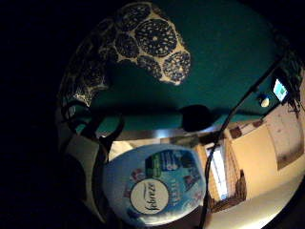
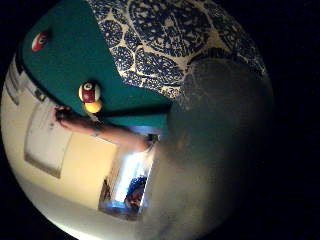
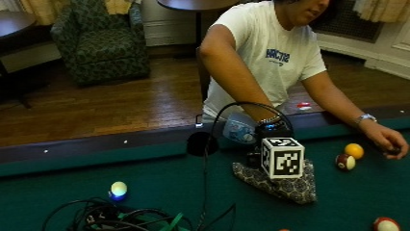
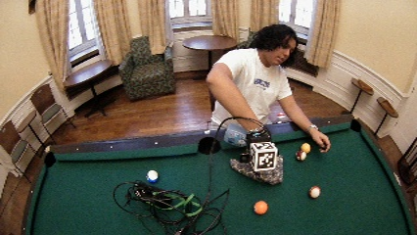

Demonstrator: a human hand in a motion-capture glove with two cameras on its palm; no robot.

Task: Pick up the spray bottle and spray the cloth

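In the outside view my gloved right hand [image 3: 272, 129] grips a pale blue spray bottle [image 3: 239, 131] by the near rail of the pool table [image 3: 77, 183], just above and behind the cloth. The cloth [image 3: 285, 185] is cream with dark blue round patterns and lies bunched on the green felt below the hand. From the palm, the bottle's Febreze label [image 1: 152, 188] is close up and the cloth [image 1: 143, 43] spreads on the felt beyond it. The thumb side view shows the cloth [image 2: 170, 40] behind the blurred grey bottle body [image 2: 215, 150].
The bare left hand [image 3: 388, 139] rests on the felt near a yellow ball [image 3: 353, 150] and a maroon striped ball [image 3: 345, 162]. A red and white ball [image 3: 384, 224] lies near the front. A white ball [image 3: 118, 189] and a cable tangle [image 3: 115, 216] lie on the left. A side pocket [image 3: 202, 143] is in the rail.
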